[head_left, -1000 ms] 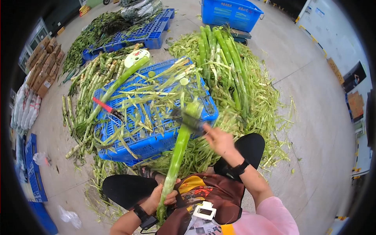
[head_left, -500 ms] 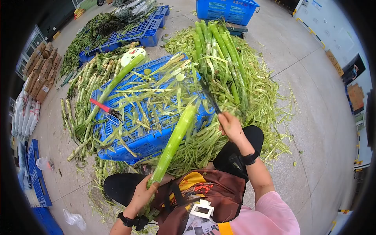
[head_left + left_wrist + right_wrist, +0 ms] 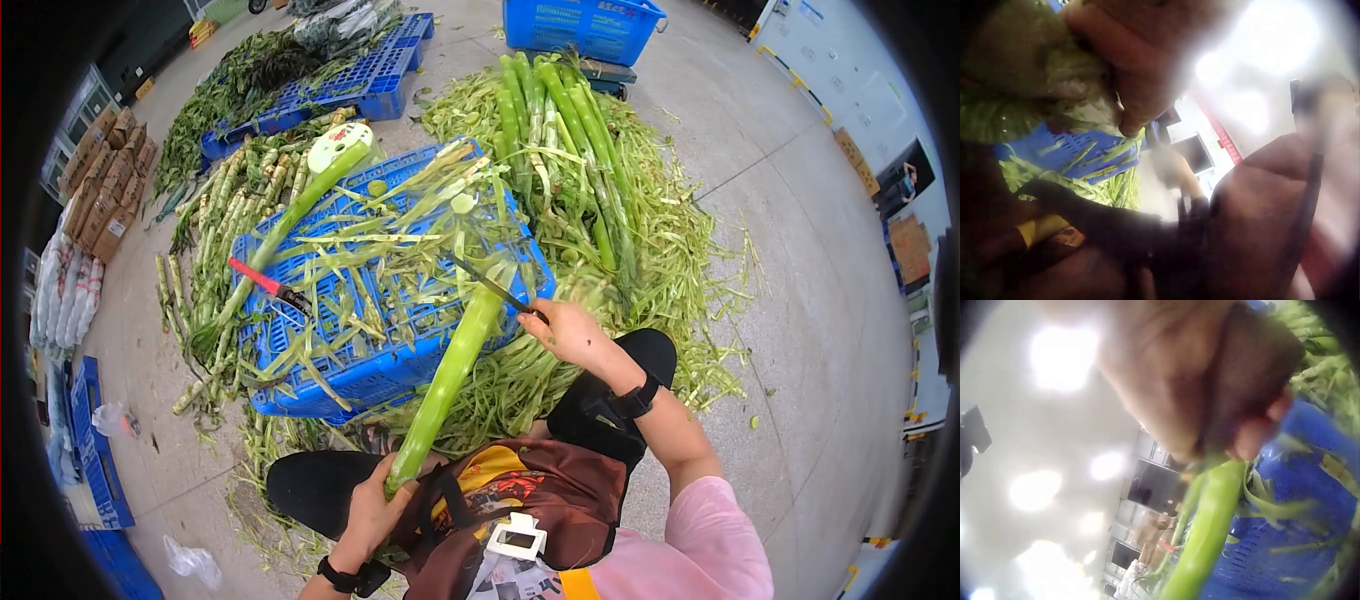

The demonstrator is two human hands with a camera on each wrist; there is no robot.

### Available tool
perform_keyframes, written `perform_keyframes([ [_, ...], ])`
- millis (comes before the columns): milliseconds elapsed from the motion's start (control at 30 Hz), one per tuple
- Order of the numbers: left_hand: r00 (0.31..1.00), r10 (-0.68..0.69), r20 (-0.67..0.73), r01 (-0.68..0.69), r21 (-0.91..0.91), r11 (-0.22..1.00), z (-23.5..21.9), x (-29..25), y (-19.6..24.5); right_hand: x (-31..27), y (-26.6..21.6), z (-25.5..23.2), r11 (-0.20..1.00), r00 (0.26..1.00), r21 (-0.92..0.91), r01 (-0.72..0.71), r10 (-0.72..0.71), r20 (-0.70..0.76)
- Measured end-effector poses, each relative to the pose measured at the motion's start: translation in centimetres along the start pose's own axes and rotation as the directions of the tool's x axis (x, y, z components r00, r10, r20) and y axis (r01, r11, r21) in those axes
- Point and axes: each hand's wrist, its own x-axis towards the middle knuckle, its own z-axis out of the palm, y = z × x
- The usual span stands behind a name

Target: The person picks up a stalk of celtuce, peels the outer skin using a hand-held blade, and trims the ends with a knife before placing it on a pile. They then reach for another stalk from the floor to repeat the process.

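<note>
A long pale green stalk (image 3: 448, 375) slants from my lap up onto the upturned blue crate (image 3: 395, 365). My left hand (image 3: 375, 505) grips its lower end; in the left wrist view the fingers (image 3: 1129, 69) curl round the leafy base. My right hand (image 3: 572, 332) holds a dark knife (image 3: 487, 284) whose blade lies across the stalk's upper end (image 3: 490, 290). The right wrist view shows the curled hand (image 3: 1210, 381) close above the green stalk (image 3: 1204, 537). Green peelings cover the crate top.
A red-handled tool (image 3: 268, 283) and another stalk (image 3: 290, 222) lie on the crate. Peeled stalks (image 3: 565, 130) are piled behind, unpeeled ones (image 3: 225, 215) at the left. Peel scraps (image 3: 680, 260) litter the floor. A blue bin (image 3: 585, 28) and blue pallet (image 3: 370, 80) stand farther back.
The knife swung from pointing up and away, right of the stalk, back down onto the stalk's upper end. The left hand and the stalk stayed almost still.
</note>
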Motion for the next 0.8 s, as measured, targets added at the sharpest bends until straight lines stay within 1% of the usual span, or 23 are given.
perform_keyframes([
  [67, 1.000, 0.015, -0.003, -0.016, -0.014, 1.000, 0.1, 0.1, -0.4, 0.1, -0.3, -0.6, 1.000, 0.998, -0.021, -0.021, 0.023, 0.059],
  [100, 0.999, 0.042, -0.024, -0.042, 0.008, 0.999, 0.3, 0.2, -0.9, 0.3, -0.5, -0.9, 0.999, 0.996, -0.031, -0.032, 0.034, 0.088],
  [167, 0.993, 0.103, -0.061, -0.099, 0.057, 0.993, 0.8, 0.5, -2.0, 1.2, -0.5, -0.7, 0.995, 0.996, -0.086, -0.039, 0.046, 0.071],
  [200, 0.995, 0.089, -0.053, -0.088, 0.024, 0.996, 0.9, 0.5, -2.1, 1.6, -0.7, -0.6, 0.992, 0.997, -0.119, -0.042, 0.050, 0.065],
  [267, 0.996, 0.068, -0.053, -0.070, -0.033, 0.997, 1.1, 0.4, -2.0, 2.7, -1.0, -0.4, 0.992, 0.989, -0.102, -0.067, 0.080, 0.126],
  [300, 0.990, 0.119, -0.070, -0.120, -0.011, 0.993, 1.5, 0.4, -2.5, 3.1, -0.9, -0.1, 0.992, 0.984, -0.092, -0.082, 0.095, 0.153],
  [367, 0.970, 0.225, -0.093, -0.222, 0.047, 0.974, 2.5, 0.6, -4.2, 4.0, 1.5, 2.3, 0.987, 0.999, -0.162, 0.024, -0.015, 0.053],
  [400, 0.991, 0.132, -0.005, -0.131, -0.168, 0.977, 2.6, 0.8, -4.3, 3.9, 1.1, 2.4, 0.976, 0.997, -0.203, 0.076, -0.076, 0.008],
  [433, 0.993, 0.056, 0.104, -0.014, -0.367, 0.930, 2.6, 1.0, -4.5, 3.4, 0.9, 2.2, 0.995, 0.999, -0.097, 0.013, -0.008, 0.049],
  [467, 0.975, 0.006, 0.221, 0.116, -0.534, 0.837, 2.3, 1.1, -4.4, 2.9, 0.6, 1.7, 0.999, 0.994, 0.008, -0.053, 0.052, 0.095],
  [500, 0.972, 0.011, 0.235, 0.125, -0.554, 0.823, 1.6, 1.1, -4.3, 2.5, 0.0, 1.0, 0.987, 0.984, 0.107, -0.119, 0.103, 0.143],
  [567, 0.962, 0.013, 0.271, 0.155, -0.590, 0.793, -0.4, 0.1, -3.4, 1.5, 1.0, -0.1, 0.931, 0.952, 0.248, -0.267, 0.215, 0.220],
  [600, 0.970, -0.004, 0.244, 0.153, -0.593, 0.790, -1.7, -0.4, -2.2, 0.9, 1.8, -0.6, 0.887, 0.927, 0.310, -0.342, 0.264, 0.267],
  [667, 0.990, 0.049, 0.135, 0.035, -0.556, 0.831, -4.3, -1.4, -1.6, -0.7, 3.7, -0.7, 0.853, 0.941, 0.404, -0.330, 0.333, 0.064],
  [700, 0.999, 0.026, 0.043, 0.002, -0.542, 0.840, -5.8, -1.9, -1.2, -1.4, 4.7, -0.5, 0.835, 0.928, 0.450, -0.317, 0.372, -0.036],
  [733, 0.999, 0.004, -0.046, -0.027, -0.524, 0.851, -7.1, -2.3, -0.9, -1.9, 5.7, -0.3, 0.807, 0.923, 0.504, -0.308, 0.382, -0.047],
  [767, 0.990, 0.045, -0.133, -0.123, -0.666, 0.736, -8.3, -2.3, -1.2, -2.5, 6.6, 0.1, 0.773, 0.916, 0.558, -0.301, 0.397, -0.055],
  [800, 0.972, 0.067, -0.227, -0.221, -0.776, 0.591, -9.0, -2.4, -1.2, -3.2, 7.1, 0.5, 0.738, 0.910, 0.608, -0.293, 0.411, -0.060],
])
